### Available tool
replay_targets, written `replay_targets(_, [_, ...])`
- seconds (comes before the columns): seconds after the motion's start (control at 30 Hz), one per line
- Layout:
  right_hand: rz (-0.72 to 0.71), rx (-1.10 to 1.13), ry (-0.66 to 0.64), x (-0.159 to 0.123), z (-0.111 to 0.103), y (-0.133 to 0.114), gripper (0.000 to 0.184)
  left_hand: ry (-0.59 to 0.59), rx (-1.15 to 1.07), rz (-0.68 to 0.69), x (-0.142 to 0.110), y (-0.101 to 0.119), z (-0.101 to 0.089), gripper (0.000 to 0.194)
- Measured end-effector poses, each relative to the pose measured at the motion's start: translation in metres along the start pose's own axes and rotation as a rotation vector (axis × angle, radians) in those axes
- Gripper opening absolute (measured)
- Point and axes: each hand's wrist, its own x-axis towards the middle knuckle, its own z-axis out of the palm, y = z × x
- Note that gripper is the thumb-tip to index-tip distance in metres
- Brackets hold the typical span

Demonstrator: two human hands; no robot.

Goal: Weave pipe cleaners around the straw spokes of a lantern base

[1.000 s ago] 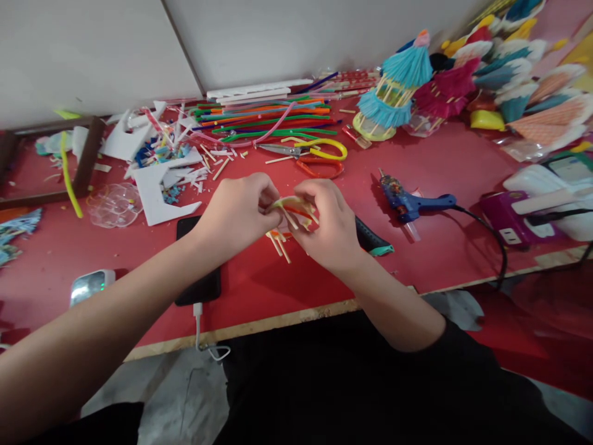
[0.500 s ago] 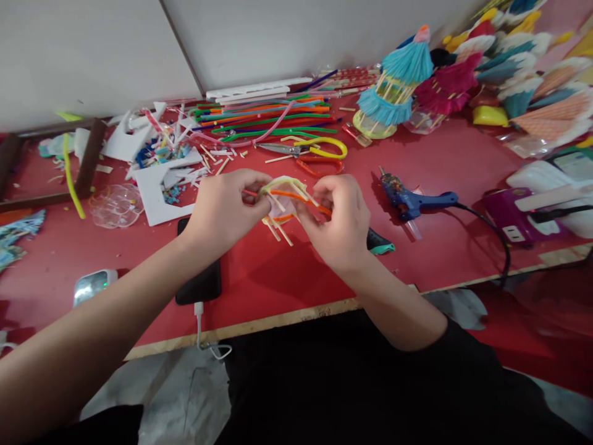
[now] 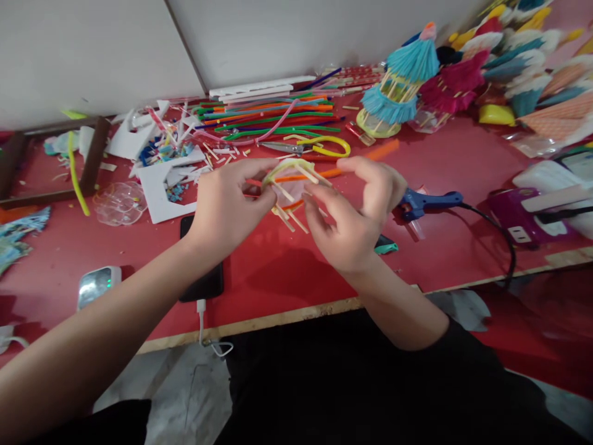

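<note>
Above the table my left hand (image 3: 227,207) pinches the left side of a small stick frame (image 3: 291,165), a yellow-rimmed ring with a pale sheet and several short wooden sticks jutting toward me. An orange pipe cleaner (image 3: 328,173) runs through the sticks, and its blurred free end sticks out beyond my right hand (image 3: 354,216). The thumb and a finger of that hand close in on the frame's right-hand sticks, while the index finger is raised by the pipe cleaner. Exactly what its fingertips grip is partly hidden.
Yellow-handled scissors (image 3: 324,147) and colored pipe cleaners (image 3: 278,117) lie behind. A blue glue gun (image 3: 430,201) is right, beside a purple power strip (image 3: 528,216). A phone (image 3: 204,281) lies under my left forearm. A blue paper-fringed tower (image 3: 393,93) stands back right.
The orange pipe cleaner's free end has swung out to the upper right. My right hand has turned and its index finger has lifted. The frame has shifted slightly right.
</note>
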Motion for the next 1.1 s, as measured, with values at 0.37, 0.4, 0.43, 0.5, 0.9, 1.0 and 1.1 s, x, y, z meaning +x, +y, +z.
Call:
replay_targets(0.37, [-0.072,0.19,0.047,0.008,-0.005,0.004,0.03,0.03,-0.019,-0.055,-0.003,-0.002,0.007,0.042])
replay_targets(0.4, [-0.052,0.169,0.019,0.009,-0.003,0.007,0.03,0.026,-0.023,-0.052,-0.003,-0.003,0.008,0.042])
replay_targets(0.43, [-0.021,0.161,-0.025,0.009,-0.001,0.01,0.029,0.021,-0.028,-0.047,-0.004,-0.004,0.008,0.042])
replay_targets(0.5, [0.033,0.16,-0.119,0.009,0.002,0.015,0.027,0.01,-0.038,-0.033,-0.006,-0.007,0.008,0.041])
replay_targets(0.9, [0.25,0.356,-0.08,0.0,0.006,0.007,0.027,0.16,-0.003,0.006,-0.01,-0.011,0.008,0.037])
replay_targets(1.0, [0.423,0.386,-0.118,-0.001,0.008,0.011,0.035,0.132,-0.009,0.025,-0.012,-0.012,0.008,0.038])
replay_targets(1.1, [0.522,0.374,-0.223,-0.001,0.009,0.019,0.035,0.088,0.001,0.033,-0.014,-0.013,0.009,0.036])
